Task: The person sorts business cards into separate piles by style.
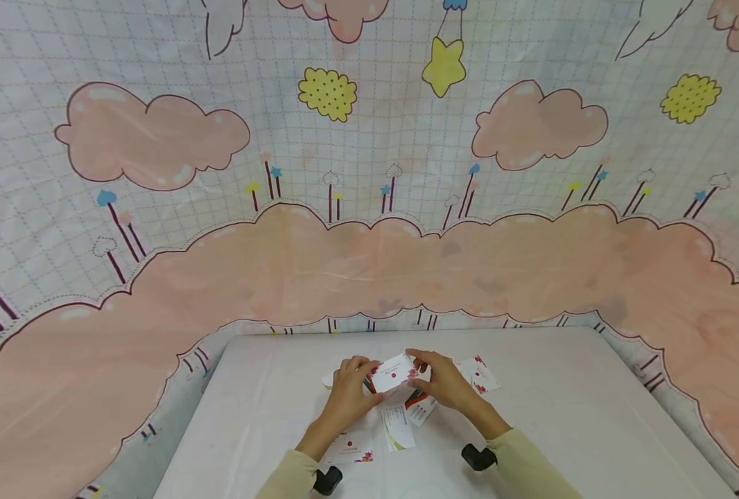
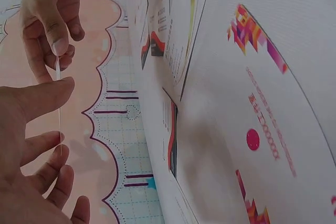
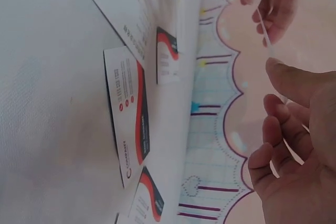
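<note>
Lower centre, I see left hand (image 1: 347, 389) and right hand (image 1: 449, 382), fingers pinching one card (image 1: 392, 373). Too slack a pinch could drop it among the loose cards (image 1: 397, 427).

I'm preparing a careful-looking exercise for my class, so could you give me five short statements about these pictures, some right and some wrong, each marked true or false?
1. The left hand and right hand both hold a white card. True.
2. The table is bare. False: several loose cards lie on the table.
3. In the right wrist view, a card marked COMPANY shows a red and dark band. True.
4. The sleeves are dark blue. False: the sleeves are pale yellow.
5. The backdrop has clouds printed on it. True.
</note>
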`<state>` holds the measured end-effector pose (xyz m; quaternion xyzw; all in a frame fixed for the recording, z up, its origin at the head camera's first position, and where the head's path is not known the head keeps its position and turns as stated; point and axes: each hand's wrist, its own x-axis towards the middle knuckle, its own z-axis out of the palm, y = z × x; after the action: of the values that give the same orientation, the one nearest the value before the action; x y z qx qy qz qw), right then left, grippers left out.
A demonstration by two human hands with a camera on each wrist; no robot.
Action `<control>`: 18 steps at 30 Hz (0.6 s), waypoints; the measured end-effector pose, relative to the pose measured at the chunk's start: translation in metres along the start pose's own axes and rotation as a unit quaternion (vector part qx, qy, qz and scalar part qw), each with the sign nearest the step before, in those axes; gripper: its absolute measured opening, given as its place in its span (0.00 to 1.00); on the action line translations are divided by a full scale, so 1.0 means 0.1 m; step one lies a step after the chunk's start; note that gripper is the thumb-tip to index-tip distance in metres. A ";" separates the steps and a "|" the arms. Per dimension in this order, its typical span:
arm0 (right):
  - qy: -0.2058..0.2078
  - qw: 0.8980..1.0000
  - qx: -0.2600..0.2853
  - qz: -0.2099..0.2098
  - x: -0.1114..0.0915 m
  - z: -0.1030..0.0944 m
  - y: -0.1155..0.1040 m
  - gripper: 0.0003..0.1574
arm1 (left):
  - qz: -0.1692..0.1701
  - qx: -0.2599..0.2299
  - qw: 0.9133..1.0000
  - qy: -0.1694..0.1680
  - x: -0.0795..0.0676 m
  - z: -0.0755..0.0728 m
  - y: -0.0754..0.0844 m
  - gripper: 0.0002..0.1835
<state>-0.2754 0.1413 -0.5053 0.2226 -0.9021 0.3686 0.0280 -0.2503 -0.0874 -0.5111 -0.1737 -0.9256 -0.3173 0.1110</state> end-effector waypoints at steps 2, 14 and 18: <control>-0.003 1.000 -0.005 -0.007 -0.01 -0.01 -0.03 0.39 | 0.005 0.005 1.000 -0.002 -0.03 -0.02 -0.01 0.31; -0.015 0.998 -0.004 -0.052 -0.09 0.01 -0.14 0.36 | 0.039 0.030 0.999 -0.021 -0.16 -0.19 -0.06 0.32; -0.019 0.998 0.007 -0.053 -0.11 0.05 -0.16 0.35 | 0.038 0.029 0.998 -0.039 -0.21 -0.23 -0.09 0.32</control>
<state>-0.2577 0.1321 -0.5007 0.2773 -0.8869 0.3684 0.0290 -0.2321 -0.1137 -0.5043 -0.2178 -0.9308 -0.2791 0.0915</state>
